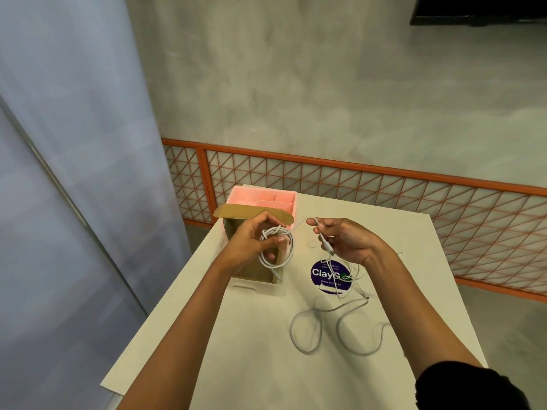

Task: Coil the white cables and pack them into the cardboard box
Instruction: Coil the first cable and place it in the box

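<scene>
My left hand point(251, 239) grips a coiled white cable point(288, 255) just above the open cardboard box point(254, 272), which sits at the table's left edge. One plug end of the coil dangles toward the box's front wall. The free tail of that cable runs right to my right hand point(346, 242), which pinches it between thumb and fingers, the connector hanging below. Loose white cables point(340, 309) lie in loops on the table point(266, 365) below my right hand, partly over a purple round sticker point(325, 276).
A pink compartment organizer point(266, 199) stands behind the cardboard box at the table's far left corner. An orange lattice railing point(384, 184) runs behind the table. The table edge drops off at the left, beside a grey panel.
</scene>
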